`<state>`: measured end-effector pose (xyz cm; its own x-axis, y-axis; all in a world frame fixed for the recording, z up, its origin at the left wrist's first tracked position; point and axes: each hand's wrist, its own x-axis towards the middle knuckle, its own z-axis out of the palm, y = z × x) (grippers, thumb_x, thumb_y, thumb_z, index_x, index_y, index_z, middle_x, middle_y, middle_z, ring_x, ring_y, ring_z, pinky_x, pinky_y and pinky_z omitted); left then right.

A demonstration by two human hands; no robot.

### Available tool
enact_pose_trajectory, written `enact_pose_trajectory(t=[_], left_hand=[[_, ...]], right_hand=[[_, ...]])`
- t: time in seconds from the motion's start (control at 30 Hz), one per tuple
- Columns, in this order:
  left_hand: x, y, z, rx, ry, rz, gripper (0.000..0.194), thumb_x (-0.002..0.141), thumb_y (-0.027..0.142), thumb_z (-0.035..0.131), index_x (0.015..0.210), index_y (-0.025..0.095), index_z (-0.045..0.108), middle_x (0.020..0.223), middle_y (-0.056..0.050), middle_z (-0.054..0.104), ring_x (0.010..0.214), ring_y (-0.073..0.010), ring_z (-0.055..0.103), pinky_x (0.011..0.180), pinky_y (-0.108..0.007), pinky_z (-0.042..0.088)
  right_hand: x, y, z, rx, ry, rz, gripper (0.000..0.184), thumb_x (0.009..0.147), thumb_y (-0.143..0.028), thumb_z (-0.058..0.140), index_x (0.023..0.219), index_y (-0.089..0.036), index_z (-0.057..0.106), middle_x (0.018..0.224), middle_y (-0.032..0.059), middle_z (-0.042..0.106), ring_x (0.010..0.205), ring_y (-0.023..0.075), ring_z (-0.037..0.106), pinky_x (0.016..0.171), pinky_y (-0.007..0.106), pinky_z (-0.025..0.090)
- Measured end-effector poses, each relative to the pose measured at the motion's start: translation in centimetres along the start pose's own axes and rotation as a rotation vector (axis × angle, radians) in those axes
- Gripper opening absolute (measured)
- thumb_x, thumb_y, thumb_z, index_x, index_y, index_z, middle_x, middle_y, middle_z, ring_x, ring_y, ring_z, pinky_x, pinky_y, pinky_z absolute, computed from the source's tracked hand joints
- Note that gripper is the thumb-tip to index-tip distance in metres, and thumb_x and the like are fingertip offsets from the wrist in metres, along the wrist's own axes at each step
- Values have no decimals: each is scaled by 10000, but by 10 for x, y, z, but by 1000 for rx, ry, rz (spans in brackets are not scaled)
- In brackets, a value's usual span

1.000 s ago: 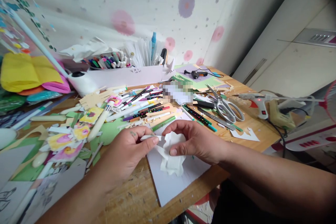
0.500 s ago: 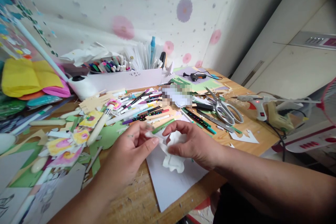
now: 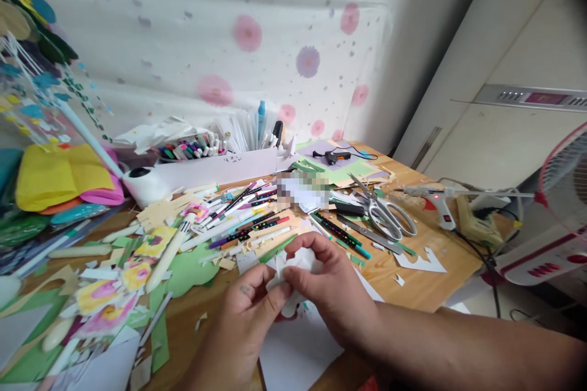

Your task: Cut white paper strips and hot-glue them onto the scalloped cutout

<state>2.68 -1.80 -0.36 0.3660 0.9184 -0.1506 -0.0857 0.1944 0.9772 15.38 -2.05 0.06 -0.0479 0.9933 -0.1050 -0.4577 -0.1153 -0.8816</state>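
Note:
Both hands hold a white, scalloped paper piece point(image 3: 302, 261) above the near part of the table. My left hand point(image 3: 247, 317) pinches its left edge between thumb and fingers. My right hand point(image 3: 332, 287) is curled around its right side, with the thumb pressed on the front close to the left thumb. The fingers cover much of the piece. Beneath the hands lies a white sheet point(image 3: 293, 348), and a small red and green mark shows just below the held paper.
Loose markers point(image 3: 257, 226) and paper scraps cover the wooden table point(image 3: 440, 275). Grey-handled scissors point(image 3: 389, 220) lie to the right, and beyond them stands a white glue gun point(image 3: 443, 208) with a lit red light. Painted paper flowers point(image 3: 107, 299) lie left. A fan point(image 3: 536, 269) stands far right.
My hands have come closer together, and the white paper is now gathered up between them, where its scalloped lower edge hung down before. The head view has tilted upward slightly.

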Motion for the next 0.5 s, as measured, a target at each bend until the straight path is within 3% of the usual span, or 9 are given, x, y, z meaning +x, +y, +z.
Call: enact_pose_trajectory(t=[0.13,0.23,0.5], left_hand=[[2,-4,-5,86,77,52,265,756,445,656,687,194,601,650,22,576,584,-130,497,527,-222,437],[3,-6,-11,199,63,58,239,768,440,624,755,202,626,658,16,566,596,-147,504,536,-238,445],[1,2,-15,426,24,168,76,751,290,562,760,222,594,624,39,503,584,-146,447,534,-239,378]], right_hand=[[-1,0,0,-37,-10,-95,285,608,-207,731,785,-212,507,597,-71,562,438,87,520,405,207,447],[0,-2,-6,-112,-20,-160,243,619,-166,717,803,-208,564,707,-55,553,529,77,520,466,198,451],[4,-1,-17,-140,-151,-59,267,624,-149,696,856,-187,568,637,-76,513,483,52,432,458,185,362]])
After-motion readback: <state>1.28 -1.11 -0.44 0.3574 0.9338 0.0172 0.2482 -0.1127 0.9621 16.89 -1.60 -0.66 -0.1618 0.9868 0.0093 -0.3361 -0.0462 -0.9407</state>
